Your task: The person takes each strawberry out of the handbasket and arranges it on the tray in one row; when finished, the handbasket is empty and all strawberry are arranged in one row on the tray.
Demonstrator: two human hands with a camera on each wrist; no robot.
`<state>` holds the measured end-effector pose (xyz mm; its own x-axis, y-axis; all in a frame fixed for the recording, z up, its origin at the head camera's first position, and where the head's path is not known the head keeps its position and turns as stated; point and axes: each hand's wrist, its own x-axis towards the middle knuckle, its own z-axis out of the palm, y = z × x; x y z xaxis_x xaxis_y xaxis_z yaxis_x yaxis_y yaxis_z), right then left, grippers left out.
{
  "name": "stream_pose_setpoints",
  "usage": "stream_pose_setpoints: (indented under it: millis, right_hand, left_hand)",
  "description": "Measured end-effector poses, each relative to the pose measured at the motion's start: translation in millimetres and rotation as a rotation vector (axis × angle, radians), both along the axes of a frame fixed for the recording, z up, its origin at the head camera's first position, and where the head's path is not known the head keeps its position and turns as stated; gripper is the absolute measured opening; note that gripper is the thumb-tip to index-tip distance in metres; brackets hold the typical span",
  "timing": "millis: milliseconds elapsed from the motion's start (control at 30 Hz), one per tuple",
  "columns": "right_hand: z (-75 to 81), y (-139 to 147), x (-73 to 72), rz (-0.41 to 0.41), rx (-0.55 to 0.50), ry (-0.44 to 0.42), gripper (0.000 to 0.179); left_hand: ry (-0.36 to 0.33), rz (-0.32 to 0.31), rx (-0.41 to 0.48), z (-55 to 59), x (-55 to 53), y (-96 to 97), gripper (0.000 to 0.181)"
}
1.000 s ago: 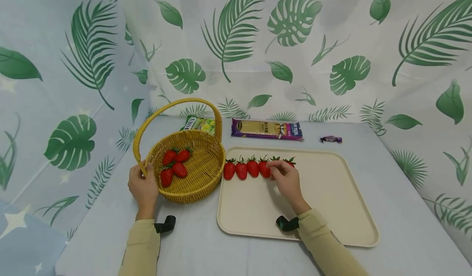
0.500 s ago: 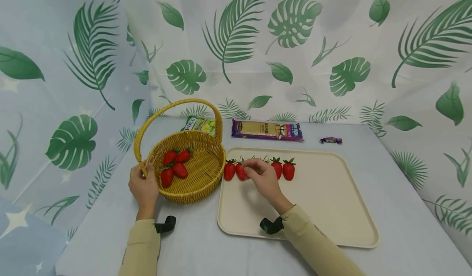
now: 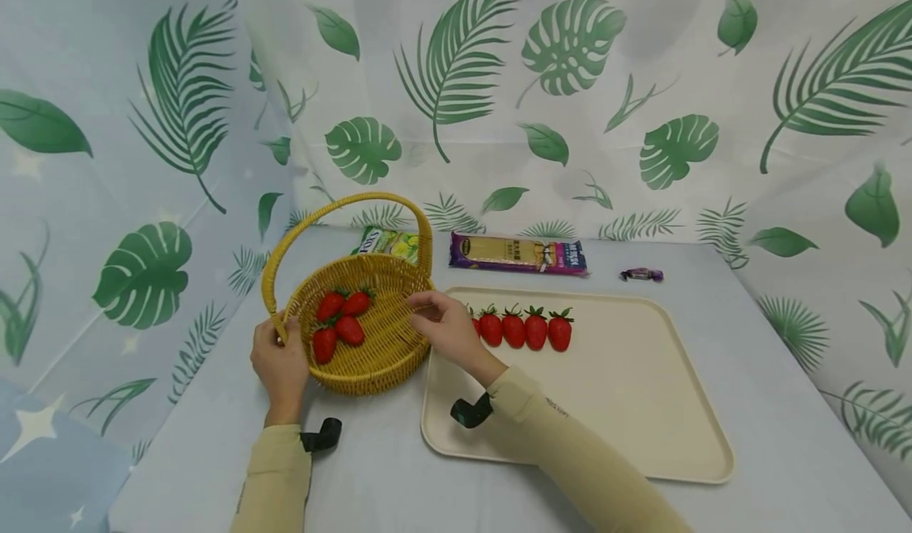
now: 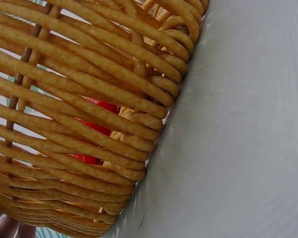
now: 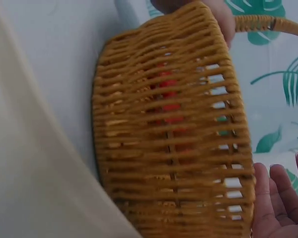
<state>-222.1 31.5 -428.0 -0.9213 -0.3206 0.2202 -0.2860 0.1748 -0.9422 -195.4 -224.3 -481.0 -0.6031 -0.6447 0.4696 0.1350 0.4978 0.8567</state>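
My left hand (image 3: 281, 371) grips the rim of a yellow wicker basket (image 3: 399, 299) at the foot of its arched handle. Several red strawberries (image 3: 349, 329) lie in the left part of the basket; bits of their red show through the weave in both wrist views. My right hand (image 3: 452, 333) hovers at the basket's right rim, fingers loosely bent with nothing between them. In the right wrist view its fingers (image 5: 283, 191) reach past the rim. A row of strawberries (image 3: 513, 331) lies along the upper left of the beige tray (image 3: 591, 406), its left end hidden behind my right hand.
Behind the tray lies a long purple and gold packet (image 3: 516, 253). A green candy bag (image 3: 388, 242) is partly hidden by the basket, and a purple wrapped candy (image 3: 641, 275) sits at the back right. A leaf-print cloth (image 3: 456, 81) hangs behind the table.
My right hand has moved left from over the right part of the strawberry row to the basket's right rim. The left hand stays on the basket, which keeps its place.
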Motion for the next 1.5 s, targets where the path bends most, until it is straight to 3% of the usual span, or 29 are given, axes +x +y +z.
stream_pose_setpoints:
  millis: [200, 467, 733, 1033, 1500]
  right_hand:
    - [2.8, -25, -4.1, 0.057, 0.081, -0.028, 0.025]
    - [1.1, -49, -16.2, 0.127, 0.201, 0.016, 0.030]
    - [-3.2, -66, -27.9, 0.126, 0.297, -0.036, 0.034]
    - [-11.9, -81, -40.1, 0.144, 0.352, -0.194, 0.037]
    - [-13.2, -90, -46.7, 0.243, 0.527, -0.190, 0.046]
  left_hand:
    - [0.013, -0.010, -0.012, 1.4, -0.2, 0.6, 0.026]
    - [0.002, -0.003, -0.006, 1.0, 0.5, 0.6, 0.025]
    - [0.012, 0.001, -0.018, -0.4, -0.1, -0.2, 0.025]
    - [0.011, -0.011, -0.007, -0.1, -0.1, -0.8, 0.025]
    - [-0.011, -0.012, -0.001, 1.0, 0.8, -0.2, 0.028]
